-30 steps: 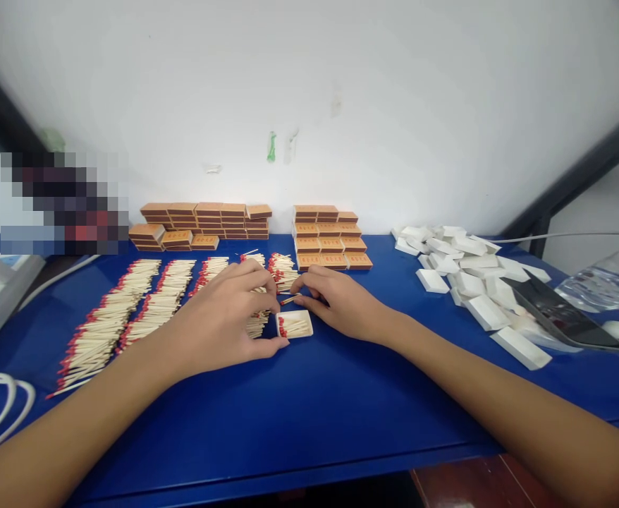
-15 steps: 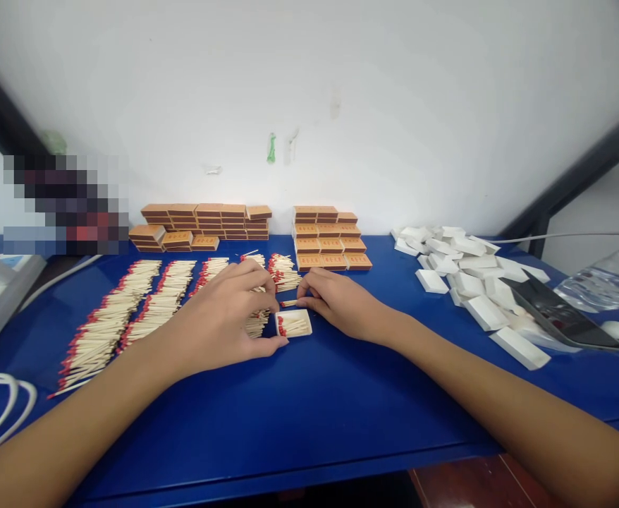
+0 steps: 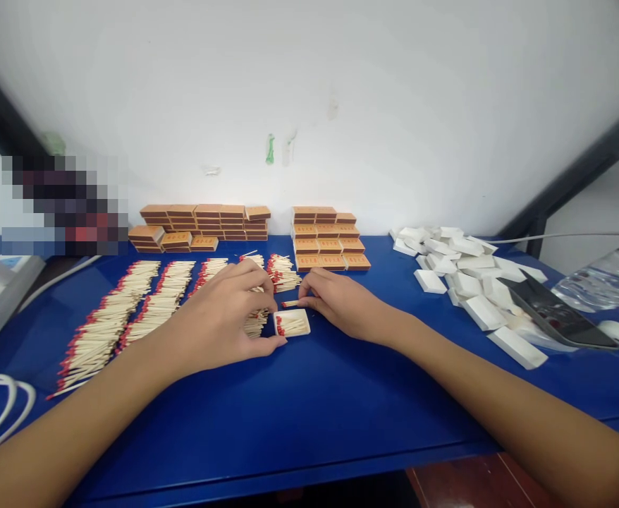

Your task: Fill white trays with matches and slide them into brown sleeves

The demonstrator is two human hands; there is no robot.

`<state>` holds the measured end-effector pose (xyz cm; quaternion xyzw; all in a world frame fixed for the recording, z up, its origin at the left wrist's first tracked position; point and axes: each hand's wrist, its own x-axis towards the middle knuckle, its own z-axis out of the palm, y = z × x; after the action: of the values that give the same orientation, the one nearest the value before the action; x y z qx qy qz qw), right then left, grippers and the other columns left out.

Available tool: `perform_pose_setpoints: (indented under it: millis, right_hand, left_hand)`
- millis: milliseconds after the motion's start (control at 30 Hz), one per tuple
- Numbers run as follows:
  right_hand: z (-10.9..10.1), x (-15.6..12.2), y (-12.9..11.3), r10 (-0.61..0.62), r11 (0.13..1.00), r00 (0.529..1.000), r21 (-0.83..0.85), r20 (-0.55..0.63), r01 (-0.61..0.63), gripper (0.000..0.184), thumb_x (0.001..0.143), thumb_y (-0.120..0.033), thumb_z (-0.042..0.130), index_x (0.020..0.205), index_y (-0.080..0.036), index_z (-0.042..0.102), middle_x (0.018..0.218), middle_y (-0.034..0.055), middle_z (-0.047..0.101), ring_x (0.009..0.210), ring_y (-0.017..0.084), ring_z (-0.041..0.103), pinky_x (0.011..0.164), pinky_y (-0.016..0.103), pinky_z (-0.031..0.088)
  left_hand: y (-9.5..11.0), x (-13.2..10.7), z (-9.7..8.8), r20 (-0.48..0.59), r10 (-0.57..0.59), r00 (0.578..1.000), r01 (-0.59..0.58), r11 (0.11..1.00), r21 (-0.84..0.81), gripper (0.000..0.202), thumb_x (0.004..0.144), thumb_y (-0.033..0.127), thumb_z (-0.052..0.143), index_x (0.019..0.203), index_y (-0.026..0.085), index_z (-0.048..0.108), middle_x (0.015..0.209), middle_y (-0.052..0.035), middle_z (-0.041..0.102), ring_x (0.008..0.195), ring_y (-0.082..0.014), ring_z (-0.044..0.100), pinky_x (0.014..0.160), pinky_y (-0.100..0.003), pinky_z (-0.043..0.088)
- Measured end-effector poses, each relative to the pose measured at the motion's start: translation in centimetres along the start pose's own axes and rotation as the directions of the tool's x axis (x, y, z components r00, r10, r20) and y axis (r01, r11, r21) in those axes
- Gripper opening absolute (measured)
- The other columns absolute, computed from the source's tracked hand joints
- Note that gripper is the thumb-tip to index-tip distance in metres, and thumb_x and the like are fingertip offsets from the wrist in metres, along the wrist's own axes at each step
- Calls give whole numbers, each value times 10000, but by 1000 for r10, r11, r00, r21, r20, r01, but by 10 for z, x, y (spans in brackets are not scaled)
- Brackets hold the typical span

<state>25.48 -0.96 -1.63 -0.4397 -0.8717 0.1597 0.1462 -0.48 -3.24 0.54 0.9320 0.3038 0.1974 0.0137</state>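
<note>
Clasping the white tray [image 3: 301,334] by its left end, at three o'clock of the left hand [image 3: 228,309]. Pinching a matchstick [image 3: 291,303] in the right hand [image 3: 335,300], with red head toward nine o'clock — and with the tray at eight.

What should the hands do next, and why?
Maybe the right hand should lift its match into the little white box, because it's just behind the box, red head pointing left like the matches inside.
</note>
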Motion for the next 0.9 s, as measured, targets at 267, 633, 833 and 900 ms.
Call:
perform_pose_setpoints:
  millis: [267,633,833,900]
  right_hand:
    - [-15,-10,-5,1,999,998,47,-59,2,116,1106,-208,558,1009,-203,623,1103,84,682,974,223,632,847,353,471]
    - [-8,-21,-25,-93,993,996,79,-9,93,108,1110,-207,575,1012,-204,621,1050,57,677,891,191,623,768,315,441]
    - [3,-5,1,-143,989,977,5,-155,146,140,1110,-226,600,1211,-188,689,1074,78,652,932,213,625,833,336,483]
    - [9,0,6,-151,989,980,-17,-127,150,210,1108,-218,597,1294,-194,691,1096,86,644,964,226,635,843,343,493]
  left_hand:
    - [-1,0,1,-9,-3,1000,3,1000,-8,247,904,456,842,930,215,792,988,-57,715,1013,-268,640,911,-451,516]
    - [1,-1,0,-51,-11,999,11,1000,5,234,891,424,855,893,205,774,997,-54,719,1034,-272,634,935,-459,490]
    - [1,-1,2,-24,2,1000,-2,1000,7,268,901,460,846,917,201,782,997,-58,722,1029,-278,632,939,-461,498]
    - [1,-1,2,-23,-2,1000,2,1000,4,268,904,462,842,916,201,784,997,-58,721,1038,-279,630,936,-458,501]
